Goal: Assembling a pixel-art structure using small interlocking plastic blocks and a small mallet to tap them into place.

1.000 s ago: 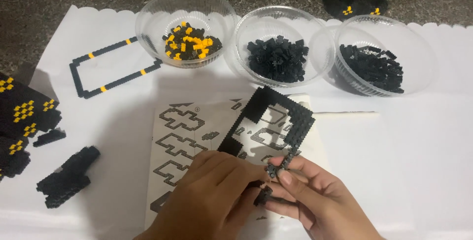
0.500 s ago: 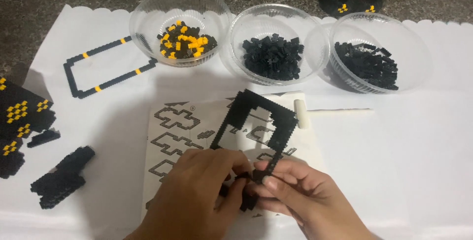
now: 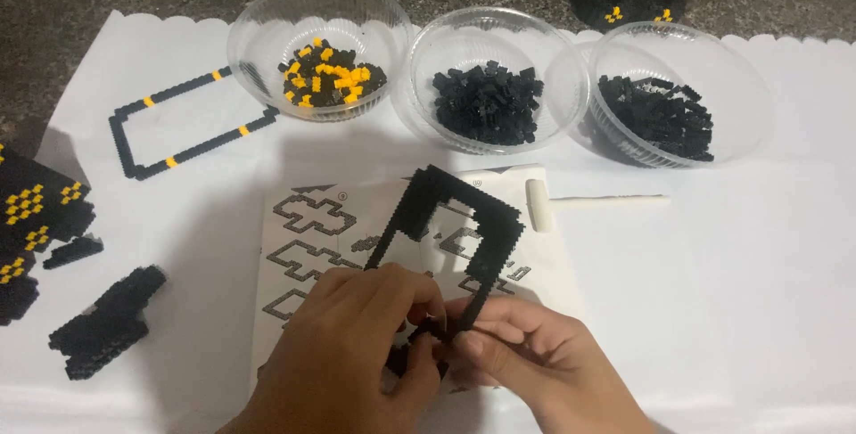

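**Black brick frame held in both hands over an instruction sheet**

Black and yellow brick blocks [image 3: 31, 220] sit at the 9 o'clock edge of the view, on the white paper cover [image 3: 758, 309] of the table. Just right of them, at about 8 o'clock, lies a small all-black brick assembly [image 3: 107, 323]. At 10 o'clock a flat rectangular outline of black bricks with yellow accents [image 3: 183, 122] rests on the paper.

Three clear plastic bowls stand in a row from 11 to 1 o'clock: the left bowl [image 3: 267, 28] holds mixed black and yellow pieces, the middle bowl [image 3: 446, 37] black pieces, and the right bowl [image 3: 731, 86] further black pieces.

The black brick frame [image 3: 464, 229], an open rectangular loop, stands tilted near centre, above the printed instruction sheet [image 3: 303, 238]. Its lower end is gripped at 6 o'clock. The left hand [image 3: 357, 354] is closed, fingers curled about the bottom of the frame; the right hand [image 3: 535, 363] pinches the same lower end from the other side, thumb and fingers pressed together. A small piece may lie between the fingertips, though the fingers hide that spot.

A white hammer-shaped tool [image 3: 593, 202] lies at 2 o'clock of the frame, apart from it.
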